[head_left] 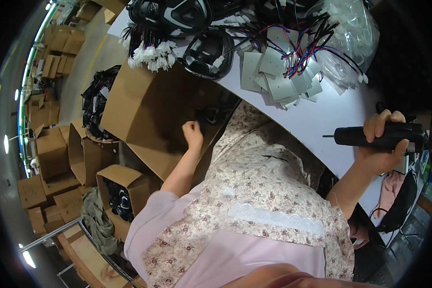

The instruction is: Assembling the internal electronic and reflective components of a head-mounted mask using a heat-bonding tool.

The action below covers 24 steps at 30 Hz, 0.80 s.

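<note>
My right hand (380,137) is wrapped round a black electric screwdriver (350,136), its thin bit pointing left over the white table. Down at the open cardboard box (132,103), my left hand (193,134) is closed, with its fingers curled. What it grips, if anything, is hidden. Just beyond those fingers, a black moulded part (212,115) shows dimly in the shadowed box. On the table above lie a similar black housing (209,54), a pile of thin silvery metal plates (278,79) and red, blue and black wires (297,57).
Bundled white connectors (153,55) hang at the table's left edge. A clear plastic bag (350,33) lies at the back right. Boxes (117,185) with black parts stand at left, beside a bundle of black cables (100,103). A pink cloth (391,192) lies at right.
</note>
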Tool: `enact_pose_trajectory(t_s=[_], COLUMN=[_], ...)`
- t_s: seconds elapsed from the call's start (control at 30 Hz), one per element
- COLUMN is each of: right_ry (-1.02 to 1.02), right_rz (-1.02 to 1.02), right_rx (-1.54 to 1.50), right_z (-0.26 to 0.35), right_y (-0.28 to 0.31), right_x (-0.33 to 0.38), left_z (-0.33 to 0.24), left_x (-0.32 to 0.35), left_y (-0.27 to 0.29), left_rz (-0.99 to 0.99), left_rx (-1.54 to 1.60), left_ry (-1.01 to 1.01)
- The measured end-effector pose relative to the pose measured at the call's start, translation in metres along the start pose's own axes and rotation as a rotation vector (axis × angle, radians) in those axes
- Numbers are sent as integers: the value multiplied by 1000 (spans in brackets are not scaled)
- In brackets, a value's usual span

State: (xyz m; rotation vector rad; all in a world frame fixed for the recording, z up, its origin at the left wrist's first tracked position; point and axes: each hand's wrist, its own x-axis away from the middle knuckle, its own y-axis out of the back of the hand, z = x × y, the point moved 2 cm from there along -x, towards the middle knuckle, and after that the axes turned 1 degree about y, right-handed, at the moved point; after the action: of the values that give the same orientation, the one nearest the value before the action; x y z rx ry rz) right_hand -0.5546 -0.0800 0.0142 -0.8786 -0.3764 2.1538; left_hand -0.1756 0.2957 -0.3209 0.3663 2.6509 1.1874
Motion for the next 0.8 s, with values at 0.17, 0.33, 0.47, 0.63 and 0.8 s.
enact_pose_trajectory(t_s=[0.17,0.33,0.47,0.63,0.8], right_ry=[22,-6,-209,-340,-415], right_rz=[-95,-264,-446,-544,-613], right_rx=[59,165,557,550,452], right_z=[20,35,27,19,-11], right_y=[0,17,22,41,52], right_x=[9,32,16,14,-10], left_z=[-7,-203,-223,-241,-244], left_x=[-11,-61,-122,-138,-128], left_y=[-57,40,56,61,70], left_rz=[483,-121,-49,294,70], left_rx=[-266,653,496,687,782], left_ry=[29,-426,-270,33,-207])
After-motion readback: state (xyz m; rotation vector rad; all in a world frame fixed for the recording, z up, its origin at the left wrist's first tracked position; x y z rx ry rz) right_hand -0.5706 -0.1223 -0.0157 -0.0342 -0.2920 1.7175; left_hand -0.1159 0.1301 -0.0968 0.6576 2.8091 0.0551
